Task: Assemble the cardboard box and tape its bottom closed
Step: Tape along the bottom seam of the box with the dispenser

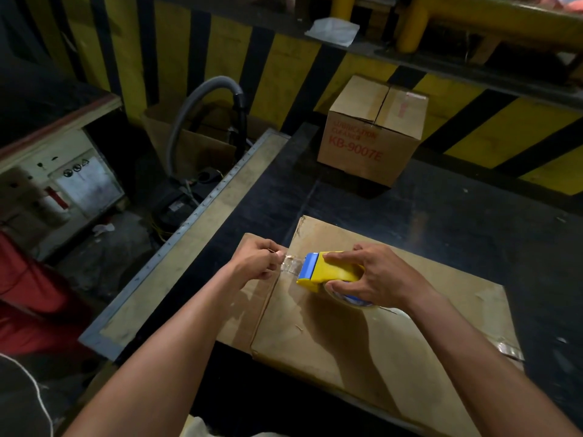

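Note:
A flattened brown cardboard box (362,342) lies on the dark table in front of me. My right hand (378,272) grips a yellow and blue tape dispenser (328,269) with a clear roll, held just above the cardboard's upper left part. My left hand (257,258) pinches the free end of the clear tape (291,263), which stretches a short way from the dispenser's blue blade. Both hands hover over the fold line between the box panel and its left flap (252,298).
An assembled brown box (372,134) printed "KB-9007E" stands at the table's (441,209) far side. A yellow and black striped wall runs behind. Left of the table are a metal-edged ledge (176,263), a grey hose (195,105) and a cabinet (56,184).

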